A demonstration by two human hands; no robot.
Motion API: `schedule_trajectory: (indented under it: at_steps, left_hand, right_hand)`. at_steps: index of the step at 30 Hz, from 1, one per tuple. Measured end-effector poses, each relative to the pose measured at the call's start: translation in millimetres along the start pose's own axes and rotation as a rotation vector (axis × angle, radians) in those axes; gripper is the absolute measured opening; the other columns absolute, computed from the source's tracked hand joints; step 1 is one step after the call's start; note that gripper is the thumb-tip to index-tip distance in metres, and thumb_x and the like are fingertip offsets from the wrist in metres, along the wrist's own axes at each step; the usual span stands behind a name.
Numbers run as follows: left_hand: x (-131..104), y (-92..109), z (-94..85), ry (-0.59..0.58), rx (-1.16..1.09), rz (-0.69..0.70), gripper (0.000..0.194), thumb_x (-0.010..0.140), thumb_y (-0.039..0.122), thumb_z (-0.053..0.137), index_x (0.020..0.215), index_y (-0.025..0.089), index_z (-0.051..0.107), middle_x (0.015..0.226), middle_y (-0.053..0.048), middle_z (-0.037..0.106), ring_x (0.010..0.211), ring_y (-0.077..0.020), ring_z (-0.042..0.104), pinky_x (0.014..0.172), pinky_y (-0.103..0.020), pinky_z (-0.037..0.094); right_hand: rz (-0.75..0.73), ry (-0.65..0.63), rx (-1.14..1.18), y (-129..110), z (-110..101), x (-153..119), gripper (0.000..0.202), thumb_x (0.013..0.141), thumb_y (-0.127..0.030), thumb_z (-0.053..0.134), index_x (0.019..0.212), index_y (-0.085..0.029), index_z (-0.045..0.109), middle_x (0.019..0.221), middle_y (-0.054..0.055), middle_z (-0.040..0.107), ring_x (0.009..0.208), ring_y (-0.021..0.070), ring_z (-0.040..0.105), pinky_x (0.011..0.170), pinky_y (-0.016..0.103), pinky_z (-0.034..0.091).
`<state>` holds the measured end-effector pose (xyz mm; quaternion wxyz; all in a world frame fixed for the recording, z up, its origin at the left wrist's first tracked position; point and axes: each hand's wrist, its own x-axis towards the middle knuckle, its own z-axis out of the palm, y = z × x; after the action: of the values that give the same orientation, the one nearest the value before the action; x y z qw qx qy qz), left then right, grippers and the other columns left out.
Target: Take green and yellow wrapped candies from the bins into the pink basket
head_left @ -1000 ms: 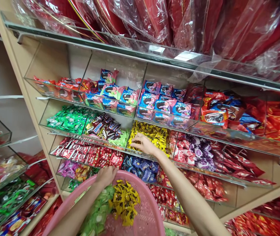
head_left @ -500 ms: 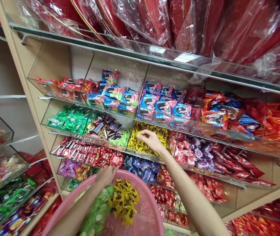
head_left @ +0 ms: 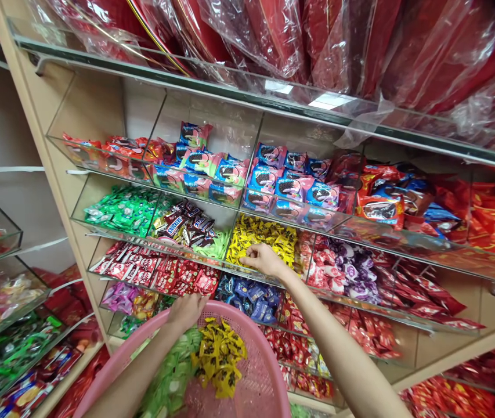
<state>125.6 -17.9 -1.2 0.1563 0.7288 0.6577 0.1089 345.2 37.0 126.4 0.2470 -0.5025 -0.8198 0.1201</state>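
My left hand [head_left: 187, 311] is closed over the far rim of a pink plastic basket [head_left: 268, 348], its fingertips hidden behind the edge. Inside the basket lie a heap of green-wrapped candies [head_left: 172, 371] and a smaller pile of yellow-wrapped candies [head_left: 220, 355]. At the shelf, my right hand [head_left: 262, 259] is down at the front of a clear bin, over the yellow-wrapped candies [head_left: 268, 232]. Its fingers are curled together with the tips against the candies; whatever lies between them is too small to make out.
Left of the yellow bin are Snickers bars [head_left: 186, 223] and green packets [head_left: 120, 212]; purple-and-white candies [head_left: 356, 270] lie to the right. Oreo-like cookie packs [head_left: 288, 180] fill the row above. A glass shelf edge [head_left: 247, 96] juts out overhead, holding red plastic-wrapped packages [head_left: 268, 35].
My right hand has moved down and slightly left to the front of the yellow candies, and its fingers have drawn closer together. My left hand and the basket have stayed in place.
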Motion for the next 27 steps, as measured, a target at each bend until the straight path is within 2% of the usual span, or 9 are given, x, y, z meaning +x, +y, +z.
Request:
schedule_trajectory:
  at_steps: [5,10,18,23,27]
  left_hand:
    - [1,-5,2.3,0.006,-0.003,-0.015,0.060,0.082,0.055,0.014,0.085,0.018,0.061,0.082,-0.010,0.066,0.073,-0.0204,0.061,0.063,-0.029,0.042]
    - [-1,-4,0.9,0.000,-0.022,-0.025,0.061,0.081,0.057,0.014,0.082,0.018,0.061,0.079,-0.009,0.066,0.069,-0.0190,0.061,0.060,-0.027,0.041]
    - [-3,-3,-1.0,-0.014,-0.026,-0.028,0.060,0.082,0.056,0.015,0.087,0.018,0.061,0.083,-0.010,0.067,0.073,-0.0191,0.061,0.062,-0.027,0.042]
    - [-2,-5,0.1,-0.004,-0.022,-0.011,0.061,0.082,0.055,0.014,0.086,0.017,0.061,0.081,-0.010,0.067,0.071,-0.0198,0.061,0.060,-0.028,0.042]
    - [-2,-6,-0.1,-0.004,-0.026,-0.021,0.057,0.083,0.053,0.016,0.087,0.019,0.061,0.082,-0.009,0.067,0.072,-0.0191,0.061,0.061,-0.027,0.041]
  right_hand:
    - [-0.002,0.020,-0.021,3,5,2,0.020,0.063,-0.035,0.056,0.067,-0.016,0.053,0.053,-0.006,0.043,0.049,0.0071,0.036,0.047,0.019,0.026]
    - [0.015,0.086,-0.070,1,5,2,0.016,0.065,-0.031,0.052,0.058,-0.017,0.049,0.051,-0.006,0.039,0.049,0.0073,0.033,0.047,0.020,0.024]
    - [-0.004,0.058,-0.012,5,8,4,0.025,0.063,-0.040,0.055,0.059,-0.017,0.046,0.051,-0.007,0.034,0.049,0.0071,0.029,0.047,0.020,0.022]
    - [-0.028,0.089,0.043,3,-14,4,0.029,0.066,-0.043,0.052,0.059,-0.016,0.045,0.053,-0.006,0.034,0.051,0.0074,0.030,0.048,0.020,0.024]
    - [-0.026,0.123,-0.080,7,-42,2,0.029,0.068,-0.044,0.052,0.064,-0.016,0.052,0.056,-0.004,0.043,0.054,0.0087,0.034,0.052,0.021,0.027]
